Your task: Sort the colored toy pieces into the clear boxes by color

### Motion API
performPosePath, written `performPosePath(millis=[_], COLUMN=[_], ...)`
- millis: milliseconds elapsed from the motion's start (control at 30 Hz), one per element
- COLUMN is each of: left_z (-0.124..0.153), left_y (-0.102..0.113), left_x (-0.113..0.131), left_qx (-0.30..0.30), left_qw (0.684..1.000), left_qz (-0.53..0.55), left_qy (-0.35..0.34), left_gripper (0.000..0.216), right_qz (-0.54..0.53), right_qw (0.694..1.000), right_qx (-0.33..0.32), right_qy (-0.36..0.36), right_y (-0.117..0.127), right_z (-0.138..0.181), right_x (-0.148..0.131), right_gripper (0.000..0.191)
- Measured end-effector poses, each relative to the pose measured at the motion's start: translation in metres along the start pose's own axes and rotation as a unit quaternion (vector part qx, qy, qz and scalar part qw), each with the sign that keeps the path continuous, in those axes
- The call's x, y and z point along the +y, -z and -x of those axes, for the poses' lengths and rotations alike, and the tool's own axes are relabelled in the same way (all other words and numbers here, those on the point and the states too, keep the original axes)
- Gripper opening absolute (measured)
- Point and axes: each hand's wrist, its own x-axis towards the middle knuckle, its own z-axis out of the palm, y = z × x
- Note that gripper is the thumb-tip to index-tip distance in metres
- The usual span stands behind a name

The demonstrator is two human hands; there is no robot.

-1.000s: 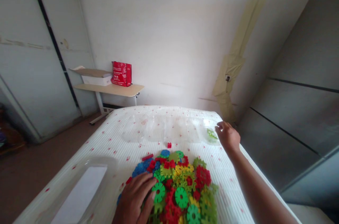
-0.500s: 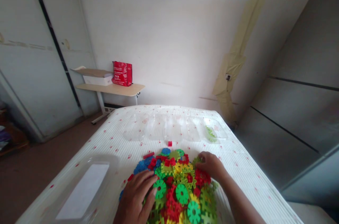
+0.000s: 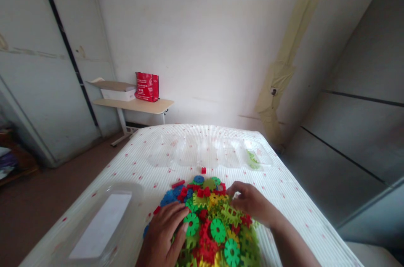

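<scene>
A heap of plastic gear building pieces (image 3: 206, 233) in red, green, blue, yellow and lime lies in front of me. My left hand (image 3: 166, 231) rests on the heap's left side, fingers stretched out, close to a green gear (image 3: 191, 224). My right hand (image 3: 251, 202) is over the right side, thumb and fingers curled together at a lime-green toothed piece (image 3: 231, 215). Its fingertips are partly hidden, but they seem to pinch that piece's upper edge. Another green gear (image 3: 217, 230) lies between the hands.
Behind the heap stands a clear compartment tray (image 3: 206, 153), with lime-green pieces (image 3: 253, 159) in its right compartment. A small red block (image 3: 203, 170) lies before it. At left is a clear lid (image 3: 134, 193) with a white label. A side table (image 3: 148, 106) holds a red bag (image 3: 147, 87).
My right hand has shifted slightly, and its fingers are now at a different lime-green piece, which is tilted. My left hand has stayed on the heap.
</scene>
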Motion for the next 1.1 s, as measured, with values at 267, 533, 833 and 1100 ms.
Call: performPosePath(millis=[267, 533, 833, 1100], left_z=[-0.002, 0.0, -0.001, 0.001], left_y=[0.001, 0.001, 0.0, -0.002], left_x=[0.001, 0.0, -0.004, -0.005], left_qx=[0.005, 0.009, 0.005, 0.0], left_qw=[1.0, 1.0, 1.0, 1.0], left_qz=[0.01, 0.007, -0.004, -0.002], left_qy=[-0.001, -0.002, -0.02, -0.016], left_gripper=[0.027, 0.029, 0.03, 0.031], right_qz=[0.051, -0.047, -0.18, -0.22], right_qw=[0.996, 0.997, 0.972, 0.973], right_qx=[-0.029, -0.017, 0.15, 0.054], right_qy=[-0.06, -0.063, -0.033, -0.051], right_y=[-0.019, 0.013, 0.08, 0.062], right_z=[-0.003, -0.001, -0.017, -0.02], right_x=[-0.004, -0.009, 0.002, 0.016], right_gripper=[0.013, 0.015, 0.029, 0.029])
